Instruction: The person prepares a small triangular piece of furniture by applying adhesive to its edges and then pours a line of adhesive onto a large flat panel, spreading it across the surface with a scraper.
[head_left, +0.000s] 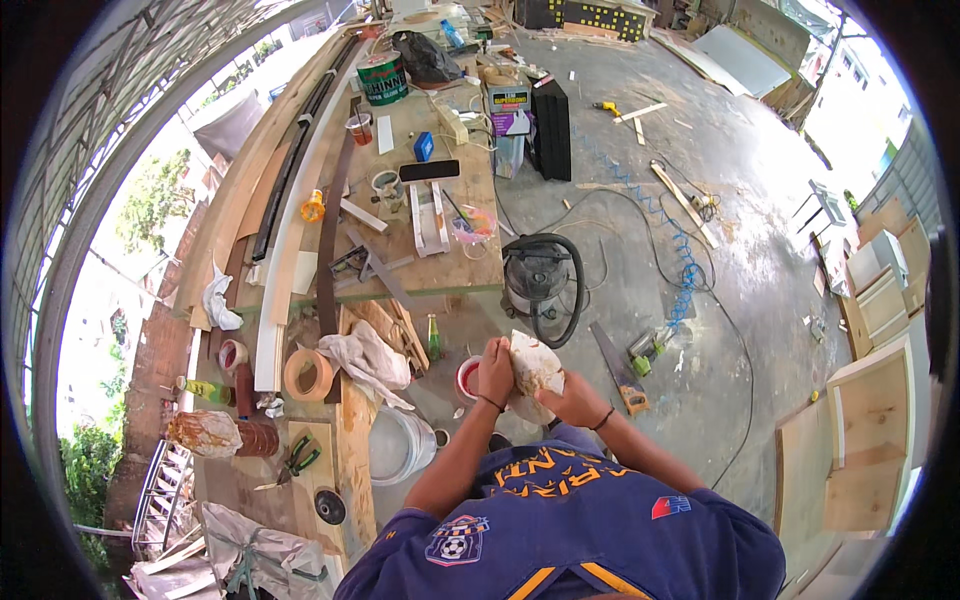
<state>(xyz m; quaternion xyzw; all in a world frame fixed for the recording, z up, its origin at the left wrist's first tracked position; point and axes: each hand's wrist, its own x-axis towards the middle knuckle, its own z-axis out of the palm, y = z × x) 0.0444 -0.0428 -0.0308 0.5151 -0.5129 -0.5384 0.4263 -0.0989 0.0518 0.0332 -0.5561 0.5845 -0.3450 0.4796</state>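
In front of my body I hold a whitish, brown-stained piece (537,362) with both hands; it looks like a crumpled wrapper or bag, and its exact kind cannot be made out. My left hand (495,372) is closed on its left side. Lower down on the right, my right hand (573,400) grips its edge between thumb and fingers. Just left of my left hand, a small container with red contents (467,378) stands on the floor, partly hidden by the hand. A clear whitish bucket (392,447) stands beside my left forearm.
Ahead is a cluttered wooden workbench (455,270), with a shop vacuum (540,285) at its right. A handsaw (616,366) and a blue coiled hose (686,275) lie on the floor. Pliers (297,458) rest on boards at left; wooden cabinet frames (850,440) stand right.
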